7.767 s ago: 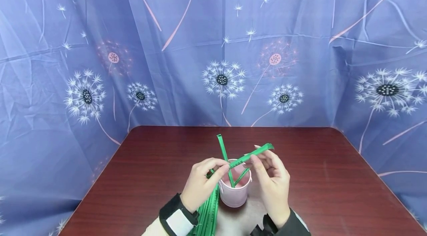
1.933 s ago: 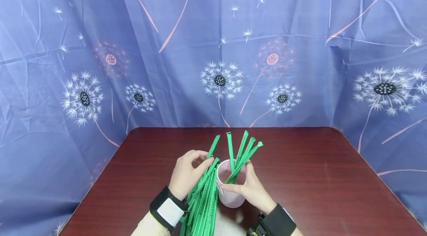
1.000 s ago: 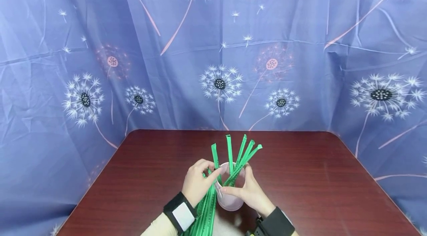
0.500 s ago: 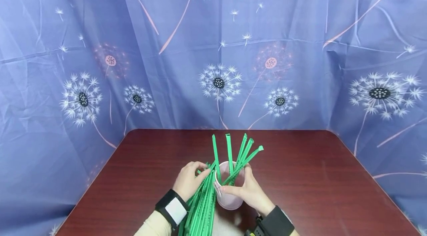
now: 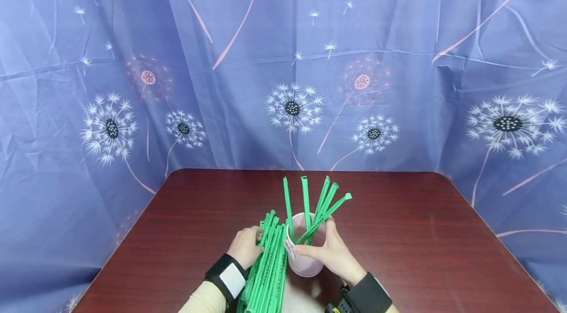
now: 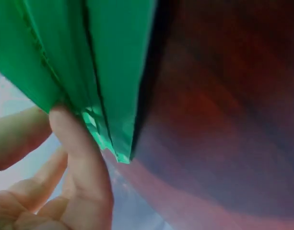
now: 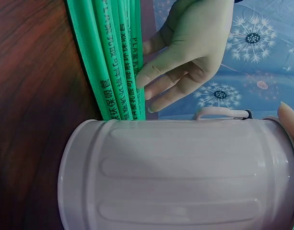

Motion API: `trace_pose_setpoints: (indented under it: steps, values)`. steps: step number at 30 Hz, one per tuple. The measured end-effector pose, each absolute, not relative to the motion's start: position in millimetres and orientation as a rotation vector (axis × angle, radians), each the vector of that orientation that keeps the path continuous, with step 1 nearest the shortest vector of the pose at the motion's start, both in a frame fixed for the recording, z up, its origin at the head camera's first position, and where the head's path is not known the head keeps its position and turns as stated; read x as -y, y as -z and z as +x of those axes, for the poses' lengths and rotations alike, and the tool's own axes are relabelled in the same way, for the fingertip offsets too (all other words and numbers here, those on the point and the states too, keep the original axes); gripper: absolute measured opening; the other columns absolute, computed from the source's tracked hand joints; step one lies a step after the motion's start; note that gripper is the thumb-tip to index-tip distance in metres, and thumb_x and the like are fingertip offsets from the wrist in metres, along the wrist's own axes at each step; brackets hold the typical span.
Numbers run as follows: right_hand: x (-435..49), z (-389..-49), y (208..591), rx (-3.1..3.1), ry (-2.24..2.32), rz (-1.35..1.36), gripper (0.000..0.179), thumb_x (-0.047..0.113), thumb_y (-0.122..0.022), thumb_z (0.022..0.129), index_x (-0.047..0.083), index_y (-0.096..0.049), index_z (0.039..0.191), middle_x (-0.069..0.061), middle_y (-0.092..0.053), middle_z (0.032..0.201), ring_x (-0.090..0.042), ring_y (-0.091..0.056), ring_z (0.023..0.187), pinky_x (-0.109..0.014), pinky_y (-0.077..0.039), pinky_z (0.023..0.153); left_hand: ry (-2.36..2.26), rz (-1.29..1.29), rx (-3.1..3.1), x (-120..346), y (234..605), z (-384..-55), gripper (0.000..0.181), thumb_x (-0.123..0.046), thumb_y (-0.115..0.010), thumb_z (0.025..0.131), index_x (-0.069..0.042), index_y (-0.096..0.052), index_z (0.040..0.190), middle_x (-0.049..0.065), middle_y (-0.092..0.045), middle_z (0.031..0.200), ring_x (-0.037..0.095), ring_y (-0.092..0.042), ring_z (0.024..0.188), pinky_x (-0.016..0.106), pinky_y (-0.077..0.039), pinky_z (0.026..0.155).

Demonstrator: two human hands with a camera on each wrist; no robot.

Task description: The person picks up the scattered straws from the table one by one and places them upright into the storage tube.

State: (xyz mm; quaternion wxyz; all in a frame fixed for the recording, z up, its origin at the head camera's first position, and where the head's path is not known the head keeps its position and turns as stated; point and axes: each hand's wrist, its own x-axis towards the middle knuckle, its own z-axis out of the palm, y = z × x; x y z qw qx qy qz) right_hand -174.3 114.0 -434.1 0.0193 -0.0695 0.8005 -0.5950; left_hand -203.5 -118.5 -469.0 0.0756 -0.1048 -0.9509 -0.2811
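Observation:
Several green wrapped drinking straws [image 5: 267, 266] lie as a pile left of a small pale pink bucket [image 5: 305, 266]. My left hand [image 5: 245, 246] is at the far left side of this pile. In the left wrist view its fingertips [image 6: 65, 117] touch the edge of the straws. The right wrist view shows the left hand [image 7: 190, 57] with fingers apart beside the pile. My right hand [image 5: 334, 254] grips the bucket by its rim, thumb in front and fingers behind. Several wrapped straws [image 5: 305, 200] stand in the bucket, leaning various ways, one at the left rim.
The pile and bucket sit on a dark red-brown table [image 5: 398, 234], with a pale patch [image 5: 303, 298] in front of the bucket. A blue curtain with dandelions [image 5: 243, 121] hangs behind the table and at both sides. The bucket has a handle [image 7: 221, 112].
My left hand put another straw into the bucket at its left rim, let go of it, and moved back left to the pile. My right hand has kept its grip on the bucket.

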Motion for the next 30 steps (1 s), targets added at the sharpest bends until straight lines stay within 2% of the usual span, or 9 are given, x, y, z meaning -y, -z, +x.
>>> trace_pose_setpoints:
  steps: [6,11,15,19,26,30]
  values:
    - [-114,-174,434,-2.456,1.869,-0.208,0.109,0.027,-0.086,0.073,-0.003,-0.019,0.153,-0.033,-0.026,0.158,-0.044,-0.021,0.149,-0.068,-0.022,0.113,0.848,-0.286,2.861,116,467,-204,0.040,0.005,-0.069,0.070,0.009,-0.071,0.110,0.008,-0.071,0.083,0.030,-0.067,0.081,0.043,-0.056,0.070]
    - [-114,-175,435,-2.451,1.863,-0.198,0.110,0.030,-0.086,0.072,-0.002,-0.019,0.154,-0.033,-0.024,0.159,-0.044,-0.019,0.150,-0.067,-0.022,0.113,0.961,-0.181,2.851,116,463,-205,0.045,0.006,-0.066,0.069,0.012,-0.070,0.114,0.014,-0.074,0.090,0.033,-0.070,0.085,0.042,-0.055,0.068]
    - [-114,-176,435,-2.461,1.853,-0.208,0.110,0.032,-0.086,0.072,-0.002,-0.020,0.153,-0.033,-0.025,0.159,-0.045,-0.020,0.150,-0.067,-0.023,0.113,1.189,-0.079,2.749,116,456,-206,0.045,0.008,-0.067,0.074,0.015,-0.067,0.119,0.023,-0.075,0.099,0.032,-0.071,0.086,0.041,-0.057,0.070]
    - [-114,-176,436,-2.453,1.862,-0.207,0.111,0.031,-0.086,0.072,-0.001,-0.018,0.154,-0.033,-0.024,0.159,-0.044,-0.020,0.150,-0.067,-0.021,0.113,1.368,-0.009,2.612,114,445,-205,0.043,0.007,-0.068,0.079,0.012,-0.065,0.122,0.025,-0.074,0.103,0.029,-0.072,0.087,0.044,-0.059,0.077]
    - [-115,-177,437,-2.461,1.872,-0.224,0.107,0.030,-0.086,0.071,0.000,-0.023,0.152,-0.032,-0.030,0.156,-0.043,-0.024,0.149,-0.067,-0.021,0.113,1.641,0.118,2.413,106,420,-200,0.043,0.002,-0.068,0.085,0.003,-0.062,0.128,0.027,-0.072,0.110,0.037,-0.069,0.104,0.050,-0.056,0.084]
    - [-115,-177,435,-2.473,1.855,-0.229,0.106,0.028,-0.085,0.073,-0.002,-0.022,0.152,-0.032,-0.030,0.156,-0.043,-0.024,0.148,-0.067,-0.023,0.113,1.859,0.082,2.236,102,406,-199,0.046,0.002,-0.068,0.088,0.007,-0.056,0.131,0.028,-0.071,0.113,0.034,-0.069,0.103,0.037,-0.057,0.079]
